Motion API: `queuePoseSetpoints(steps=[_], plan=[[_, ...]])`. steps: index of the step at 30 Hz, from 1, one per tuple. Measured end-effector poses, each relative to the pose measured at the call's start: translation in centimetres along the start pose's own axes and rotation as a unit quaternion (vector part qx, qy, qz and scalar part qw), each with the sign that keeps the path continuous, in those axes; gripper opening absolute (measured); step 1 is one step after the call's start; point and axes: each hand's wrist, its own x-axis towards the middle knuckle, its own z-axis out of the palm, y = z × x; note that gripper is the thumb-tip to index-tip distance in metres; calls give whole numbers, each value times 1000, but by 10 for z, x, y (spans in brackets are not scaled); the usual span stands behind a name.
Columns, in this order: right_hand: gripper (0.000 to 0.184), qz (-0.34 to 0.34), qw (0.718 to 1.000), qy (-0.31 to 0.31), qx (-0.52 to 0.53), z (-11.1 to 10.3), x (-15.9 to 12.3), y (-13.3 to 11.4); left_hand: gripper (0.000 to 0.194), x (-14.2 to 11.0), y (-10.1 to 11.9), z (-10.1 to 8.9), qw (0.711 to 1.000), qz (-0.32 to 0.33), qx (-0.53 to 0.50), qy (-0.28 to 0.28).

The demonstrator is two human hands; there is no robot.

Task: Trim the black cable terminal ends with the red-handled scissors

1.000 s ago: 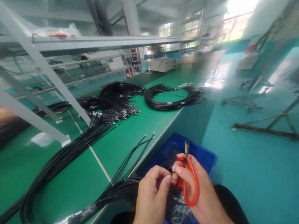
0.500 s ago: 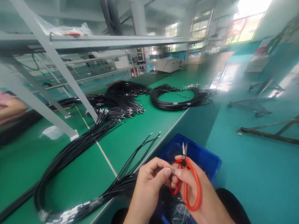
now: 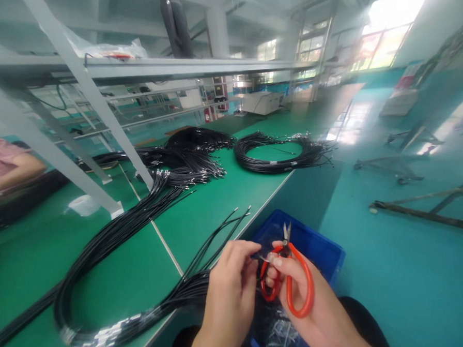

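My right hand [image 3: 299,276] is closed around a pair of scissors [image 3: 308,288] with red handles, their short blades pointing up and slightly apart. Its thumb and forefinger also pinch a small pale piece [image 3: 265,258], too small to name. Just left of it, my left hand [image 3: 231,282] is curled, thumb and forefinger apart, the fingertips close to that piece; whether they touch it I cannot tell. Below both hands is a blue bin [image 3: 323,246], holding clear, loop-shaped bits [image 3: 281,336]. A bundle of black cables [image 3: 183,290] lies left of my hands on the green table [image 3: 121,283].
A coil of black cables [image 3: 268,166] and a heap of cables [image 3: 194,139] lie farther back. Shelf posts [image 3: 116,122] rise from the table at left, beside a white roll [image 3: 83,205]. Another person's arm [image 3: 25,169] shows at far left. Wheeled frames [image 3: 423,215] stand at right.
My left thumb and forefinger have parted from their pinch at the small piece, and the left hand has turned slightly. The right hand still holds the scissors. The view has shifted a little.
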Motion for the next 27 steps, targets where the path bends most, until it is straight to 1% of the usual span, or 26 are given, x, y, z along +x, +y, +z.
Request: queuePoseSetpoints(steps=[2, 3, 4, 5, 6, 8, 10, 12, 14, 16, 18, 20, 24, 27], plan=[[16, 2, 1000, -4, 11, 1, 1, 1, 22, 1, 2, -2, 993, 60, 105, -3], [16, 1, 1000, -4, 13, 1, 1, 1, 21, 2, 3, -3, 989, 67, 135, 7], [16, -3, 1000, -3, 14, 2, 1, 1, 20, 2, 2, -4, 987, 61, 144, 23], [15, -8, 1000, -1, 13, 3, 1, 1, 19, 2, 1, -5, 990, 41, 133, 33], [15, -11, 1000, 0, 13, 3, 1, 1, 17, 2, 0, -5, 995, 11, 100, 26], [14, -15, 1000, -4, 11, 5, 1, 1, 15, 0, -3, -4, 998, -59, -2, -30], [14, -15, 1000, -12, 1, 5, 0, 0, 11, -2, -5, -2, 987, -107, -95, -78], [15, -18, 999, -24, -21, 4, 1, 1, 9, -4, -5, 2, 980, -124, -137, -71], [19, -53, 997, -21, -54, 3, 2, 0, 12, -4, -6, 4, 982, -125, -132, -50], [26, -103, 990, 4, -97, 4, 4, 0, 12, -4, -7, 6, 984, -126, -113, -49], [34, -140, 980, 33, -137, 5, 6, -1, 12, -5, -8, 6, 986, -125, -98, -55], [36, -153, 975, 37, -156, 7, 7, 0, 13, -5, -8, 7, 985, -124, -100, -60], [34, -172, 968, 28, -180, 2, 8, 4, 14, -6, -8, 6, 982, -134, -126, -52], [34, -215, 947, 60, -232, -5, 7, 5, 13, -5, -8, 7, 983, -136, -113, -43]])
